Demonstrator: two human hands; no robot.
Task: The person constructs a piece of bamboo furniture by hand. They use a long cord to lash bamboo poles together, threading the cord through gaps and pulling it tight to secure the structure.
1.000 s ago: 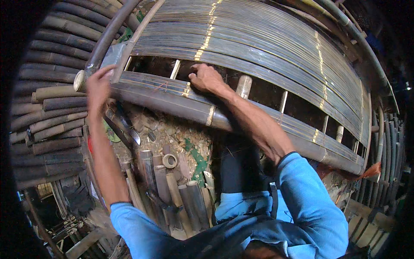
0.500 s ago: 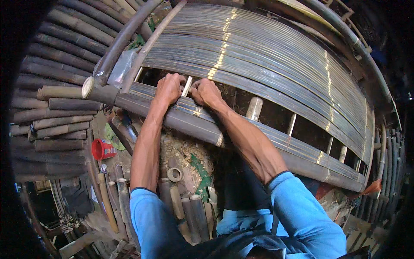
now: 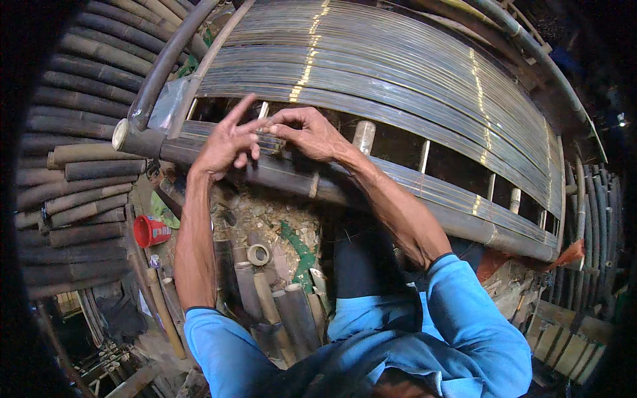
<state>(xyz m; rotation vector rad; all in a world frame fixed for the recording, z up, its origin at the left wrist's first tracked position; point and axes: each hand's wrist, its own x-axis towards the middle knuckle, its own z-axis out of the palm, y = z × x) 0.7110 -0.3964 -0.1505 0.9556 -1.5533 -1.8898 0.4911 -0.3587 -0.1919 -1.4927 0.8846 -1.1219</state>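
A low bamboo bench or bed frame lies in front of me, its top laid with long dark bamboo slats (image 3: 391,73). My left hand (image 3: 225,146) is over the near front rail (image 3: 285,174), its index finger stretched out and the other fingers loosely bent apart. Right beside it, my right hand (image 3: 306,132) pinches thumb and forefinger together near the left fingertips. Whatever lies in that pinch is too small to make out. Under both hands runs a band of narrow slats (image 3: 398,174) along the rail, with a gap between it and the main slats.
Pale crosspieces (image 3: 424,156) and a thick round bamboo end (image 3: 363,136) show in the gap. Stacked bamboo poles (image 3: 93,79) fill the left side. A red bucket (image 3: 151,231) lies tipped on the ground, near cut bamboo pieces (image 3: 265,295) and shavings. A plastic bag (image 3: 169,103) sits by the frame's left post.
Both hands have lifted from the gap beside a pale crosspiece and come together above the rail. The left fingers have opened out. The whole scene has shifted slightly left in view.
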